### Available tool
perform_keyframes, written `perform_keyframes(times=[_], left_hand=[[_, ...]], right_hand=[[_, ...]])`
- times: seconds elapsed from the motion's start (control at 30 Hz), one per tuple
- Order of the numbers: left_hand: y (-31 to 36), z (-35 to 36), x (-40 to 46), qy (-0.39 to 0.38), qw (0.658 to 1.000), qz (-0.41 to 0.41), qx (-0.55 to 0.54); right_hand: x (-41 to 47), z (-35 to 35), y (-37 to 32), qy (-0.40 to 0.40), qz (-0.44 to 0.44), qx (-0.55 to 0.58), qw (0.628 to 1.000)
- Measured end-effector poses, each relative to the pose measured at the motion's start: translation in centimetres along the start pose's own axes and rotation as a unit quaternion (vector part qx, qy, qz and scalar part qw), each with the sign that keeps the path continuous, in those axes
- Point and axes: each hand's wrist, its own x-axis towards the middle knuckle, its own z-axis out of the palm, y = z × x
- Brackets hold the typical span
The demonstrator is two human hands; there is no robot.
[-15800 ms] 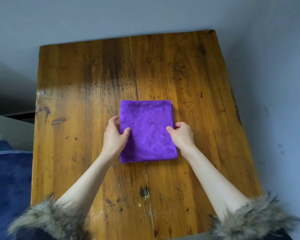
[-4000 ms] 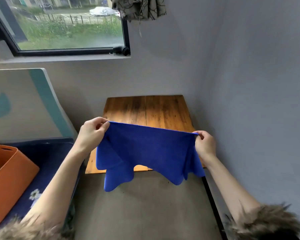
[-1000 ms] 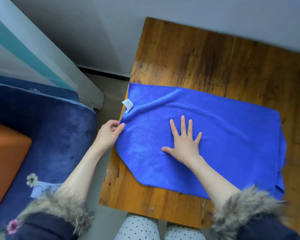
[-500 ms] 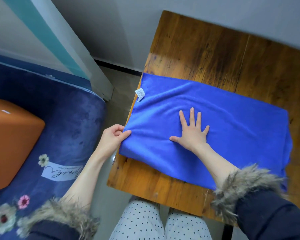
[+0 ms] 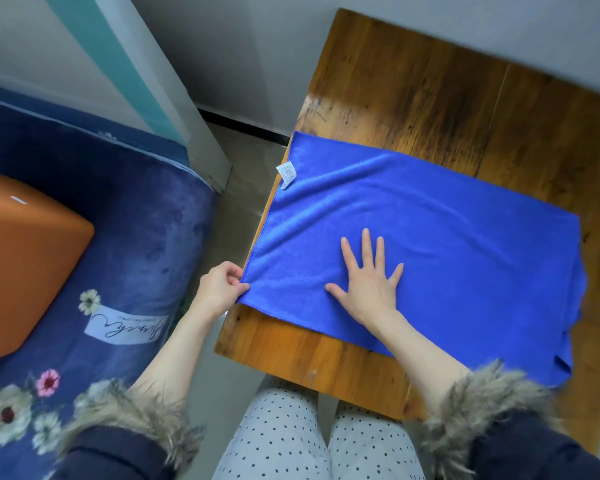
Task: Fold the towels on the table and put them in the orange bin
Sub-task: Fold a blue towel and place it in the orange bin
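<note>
Across the worn wooden table (image 5: 413, 98) lies a bright blue microfibre towel (image 5: 465, 237); my right hand (image 5: 369, 285) presses it, fingers spread, while my left hand (image 5: 219, 289) pinches its near corner.

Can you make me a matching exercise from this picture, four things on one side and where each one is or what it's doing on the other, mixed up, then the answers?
Things:
1. left hand
2. right hand
3. white label
4. orange bin

States or places:
A. lies flat, fingers spread, on the blue towel
B. stands on the dark blue flowered cover, away from the wooden table
C. pinches the towel's near left corner
D. sits at the towel's far left edge

Pairs: 1-C, 2-A, 3-D, 4-B
</note>
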Motion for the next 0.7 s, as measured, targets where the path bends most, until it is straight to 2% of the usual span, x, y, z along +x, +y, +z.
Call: perform_keyframes(times=[0.17, 0.27, 0.37, 0.43, 0.47, 0.6, 0.7], left_hand=[[-0.6, -0.2, 0.3, 0.028, 0.999, -0.017, 0.007], [-0.5, -0.1, 0.0, 0.044, 0.998, -0.018, 0.049], [0.6, 0.7, -0.7, 0.147, 0.981, 0.051, 0.118], [2.2, 1.9, -1.4, 0.199, 0.956, 0.149, 0.155], [3.2, 2.6, -1.6, 0.199, 0.942, 0.201, 0.182], [6.8, 6.7, -1.4, 0.081, 0.887, 0.327, 0.317], [9.5, 9.6, 0.0, 0.024, 0.805, 0.402, 0.435]], right_hand=[[-0.4, 0.4, -0.9, -0.026, -0.039, -0.036, 0.998], [0.2, -0.4, -1.8, -0.052, -0.051, -0.015, 0.997], [0.3, -1.1, -1.7, -0.058, -0.065, 0.03, 0.996], [-0.2, -1.4, -0.7, -0.027, -0.071, 0.065, 0.995], [-0.5, -1.4, 0.0, -0.007, -0.066, 0.081, 0.995], [-2.4, -0.6, 4.1, 0.046, 0.004, 0.111, 0.993], [-3.8, 0.2, 8.1, 0.056, 0.072, 0.093, 0.991]])
